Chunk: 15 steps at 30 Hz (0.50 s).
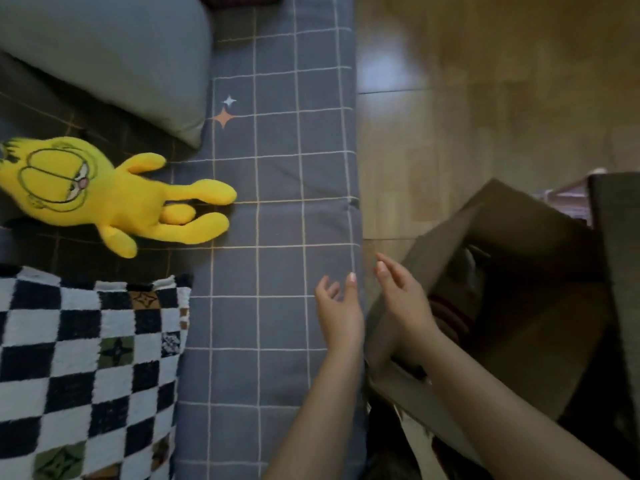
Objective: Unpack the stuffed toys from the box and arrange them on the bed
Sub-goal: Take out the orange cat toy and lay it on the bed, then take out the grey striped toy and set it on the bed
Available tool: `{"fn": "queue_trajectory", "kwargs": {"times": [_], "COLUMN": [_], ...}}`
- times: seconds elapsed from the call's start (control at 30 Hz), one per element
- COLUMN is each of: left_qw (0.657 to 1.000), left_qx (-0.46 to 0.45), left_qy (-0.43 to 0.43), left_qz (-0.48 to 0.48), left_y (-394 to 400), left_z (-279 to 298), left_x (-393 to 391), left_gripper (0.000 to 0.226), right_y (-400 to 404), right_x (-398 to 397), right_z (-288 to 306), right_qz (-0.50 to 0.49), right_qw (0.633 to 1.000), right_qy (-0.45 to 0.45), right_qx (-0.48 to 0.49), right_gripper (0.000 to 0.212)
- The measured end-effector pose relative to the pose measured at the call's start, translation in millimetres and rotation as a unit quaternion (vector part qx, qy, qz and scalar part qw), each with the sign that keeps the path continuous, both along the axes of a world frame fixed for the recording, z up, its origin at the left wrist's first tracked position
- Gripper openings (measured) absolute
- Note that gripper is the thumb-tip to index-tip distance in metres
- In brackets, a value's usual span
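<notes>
No readable text, labels or numbers anywhere.

The box point(512, 306) interior is dark, its contents indistinct, right side cropped.

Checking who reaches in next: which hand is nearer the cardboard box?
Right. The right hand is over the cardboard box flap beside the bed; the left hand hovers over the bed's edge, just short of it.

Yellow stuffed toy point(114, 199): soft plush, matt, stitched dark outlines on face.
Bed sheet point(277, 133): smooth woven cloth, grey-blue, thin pale grid lines, matt.
Pillow point(114, 60), far left: plain grey cloth.
Checkered blanket point(76, 358), near left: thick, fuzzy pile.
Box point(519, 271), right: brown cardboard, dull.
Floor point(485, 81): wood-look, glossy, reflecting light.
</notes>
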<state>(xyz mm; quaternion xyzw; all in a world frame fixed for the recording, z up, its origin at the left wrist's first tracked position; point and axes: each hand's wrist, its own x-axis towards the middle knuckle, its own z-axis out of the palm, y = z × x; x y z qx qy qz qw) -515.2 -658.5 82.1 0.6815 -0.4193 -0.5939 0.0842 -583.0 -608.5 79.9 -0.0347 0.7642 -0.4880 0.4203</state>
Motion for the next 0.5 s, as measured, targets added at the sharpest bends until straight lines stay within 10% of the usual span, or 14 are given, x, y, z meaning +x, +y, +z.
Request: {"fn": "queue_trajectory", "kwargs": {"times": [0.5], "left_qw": [0.907], "left_qx": [-0.146], "left_qy": [-0.208], "left_qz": [-0.336], "left_y": [128.0], "left_z": [-57.0], "left_x": [-75.8], "left_gripper": [0.057], "right_y": [245.6], "right_x": [-40.7], "right_z": [-53.9], "right_qz": [-0.05], "right_qw": [0.912], "right_qy": [0.16], "right_qx": [0.374], "right_gripper": [0.053]}}
